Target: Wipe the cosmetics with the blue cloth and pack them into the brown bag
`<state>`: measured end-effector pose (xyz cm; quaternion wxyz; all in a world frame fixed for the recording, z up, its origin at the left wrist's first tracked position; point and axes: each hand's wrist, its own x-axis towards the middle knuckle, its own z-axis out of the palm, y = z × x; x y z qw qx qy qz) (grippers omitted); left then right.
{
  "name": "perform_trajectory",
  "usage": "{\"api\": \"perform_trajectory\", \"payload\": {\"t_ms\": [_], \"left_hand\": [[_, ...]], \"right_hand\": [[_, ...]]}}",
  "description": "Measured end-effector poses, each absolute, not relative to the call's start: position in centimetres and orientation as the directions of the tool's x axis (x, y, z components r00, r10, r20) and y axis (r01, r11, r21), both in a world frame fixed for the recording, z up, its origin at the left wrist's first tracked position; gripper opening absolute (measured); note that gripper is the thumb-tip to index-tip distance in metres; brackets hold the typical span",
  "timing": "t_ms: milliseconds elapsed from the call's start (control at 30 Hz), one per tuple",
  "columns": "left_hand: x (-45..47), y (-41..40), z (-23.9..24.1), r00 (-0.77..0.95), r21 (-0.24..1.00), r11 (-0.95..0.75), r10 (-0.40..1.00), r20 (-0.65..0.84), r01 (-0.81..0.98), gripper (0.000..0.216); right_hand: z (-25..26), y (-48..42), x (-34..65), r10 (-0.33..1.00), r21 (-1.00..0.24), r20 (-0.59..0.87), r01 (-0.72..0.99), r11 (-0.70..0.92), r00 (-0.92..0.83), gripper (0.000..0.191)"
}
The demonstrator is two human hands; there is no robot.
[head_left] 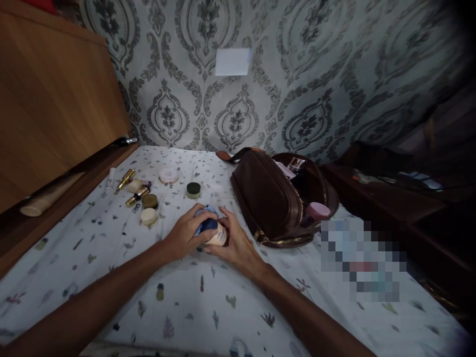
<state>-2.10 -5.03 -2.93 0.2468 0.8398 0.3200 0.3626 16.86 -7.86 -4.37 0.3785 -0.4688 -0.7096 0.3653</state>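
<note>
In the head view, both hands are meeting over a printed bedsheet point(208, 307). The left hand point(184, 233) is pressing a blue cloth point(206, 218) over the dark end of a small cream bottle point(219, 235), its fingers point(199, 210) curling shut around cloth and bottle together. The right hand point(234, 245) is steadying the same bottle from the other side, its fingers closing on the pale body.

The bottle is looking light, stiff and smooth (likely slippery where bare), so the cloth-covered end and the round body seem the surest places to grip; the cloth is soft and bunching.

Just beyond the right fingers, a brown zip bag point(271, 198) is lying open, with a pink-capped jar point(318, 210) inside. Beyond the left fingers, small jars point(148, 216), a green-lidded pot point(193, 189) and gold lipsticks point(137, 194) are lying scattered on the sheet. The bed is soft, so things may be tipping easily. A wooden headboard point(55, 99) is standing to the left and patterned wallpaper point(297, 74) behind; the room is dim.
</note>
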Motion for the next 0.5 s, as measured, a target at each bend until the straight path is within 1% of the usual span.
{"api": "perform_trajectory", "payload": {"t_ms": [67, 100, 200, 267, 300, 400, 500], "left_hand": [[-2.1, -5.3, -2.6, 0.525, 0.635, -0.684, 0.711, 0.468, 0.360, 0.034], [-2.0, -5.4, -2.5, 0.521, 0.631, -0.687, 0.709, 0.475, 0.360, 0.032], [-1.9, -5.6, -2.1, 0.514, 0.626, -0.689, 0.710, 0.481, 0.366, 0.028], [-1.8, -5.6, -1.9, 0.514, 0.621, -0.692, 0.709, 0.484, 0.369, 0.026], [-1.8, -5.6, -1.9, 0.516, 0.616, -0.695, 0.706, 0.485, 0.372, 0.025], [-1.7, -5.5, -2.0, 0.524, 0.601, -0.698, 0.705, 0.478, 0.390, 0.024], [-1.5, -5.6, -2.2, 0.505, 0.618, -0.678, 0.724, 0.470, 0.398, 0.022]], "right_hand": [[-4.1, -7.9, 17.0, 0.936, -0.863, 0.194, 0.403, 0.306, -0.295, 0.101], [-4.0, -7.9, 17.0, 0.930, -0.853, 0.200, 0.413, 0.319, -0.307, 0.097], [-3.6, -8.0, 17.1, 0.908, -0.825, 0.225, 0.426, 0.371, -0.355, 0.073], [-3.6, -8.0, 17.0, 0.901, -0.807, 0.246, 0.439, 0.395, -0.358, 0.066], [-3.8, -8.0, 17.0, 0.904, -0.798, 0.253, 0.454, 0.396, -0.345, 0.068], [-4.5, -8.1, 16.9, 0.908, -0.768, 0.276, 0.495, 0.406, -0.316, 0.089], [-5.1, -8.4, 16.9, 0.876, -0.702, 0.353, 0.526, 0.480, -0.328, 0.100]]}}
